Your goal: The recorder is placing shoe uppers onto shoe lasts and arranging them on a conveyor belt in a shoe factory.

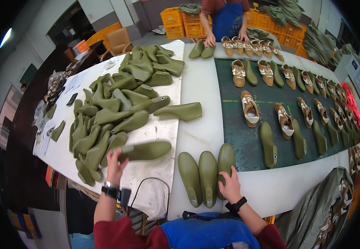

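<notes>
My left hand (115, 167) grips the narrow end of a green shoe last (148, 150), which lies sideways near the front of the heap of similar lasts (117, 99). Its fingers partly hide behind that end. In front of me three green lasts stand side by side, toes pointing away: the left one (189, 174), the middle one (207, 176) and the right one (226, 157). My right hand (229, 185) is closed around the lower part of the right one, its thumb side against the last.
A dark green belt (246, 141) on the right carries rows of brown-and-white sneakers (250, 108) and lasts. Across the table, a person in a blue apron (229, 23) touches two lasts (202, 50) and sneakers. Orange crates (172, 18) are stacked behind. Another last (180, 111) lies on the table's middle strip.
</notes>
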Motion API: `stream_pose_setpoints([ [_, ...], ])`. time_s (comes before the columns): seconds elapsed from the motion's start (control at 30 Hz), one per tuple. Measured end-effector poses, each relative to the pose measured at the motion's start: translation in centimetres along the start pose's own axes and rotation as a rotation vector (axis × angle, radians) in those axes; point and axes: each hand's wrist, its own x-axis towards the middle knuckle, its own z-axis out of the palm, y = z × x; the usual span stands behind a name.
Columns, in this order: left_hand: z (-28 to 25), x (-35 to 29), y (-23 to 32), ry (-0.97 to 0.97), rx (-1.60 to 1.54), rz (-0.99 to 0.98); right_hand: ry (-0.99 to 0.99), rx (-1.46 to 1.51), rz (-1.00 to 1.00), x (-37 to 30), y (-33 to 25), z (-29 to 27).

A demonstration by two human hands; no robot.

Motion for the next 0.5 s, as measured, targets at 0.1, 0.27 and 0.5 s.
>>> stream_pose_setpoints([
  [0.1,-5.1,-6.6,-4.3,0.093,0.135,-0.177,-0.015,-0.008,-0.017,0.0,0.0,0.4],
  [0.27,-7.8,-14.8,-9.9,-0.092,0.136,-0.789,-0.032,-0.043,-0.036,0.1,-0.3,0.6],
  [0.5,2.2,-16.2,-9.8,-0.795,0.59,-0.527,-0.047,-0.061,-0.037,0.4,-0.6,0.6],
])
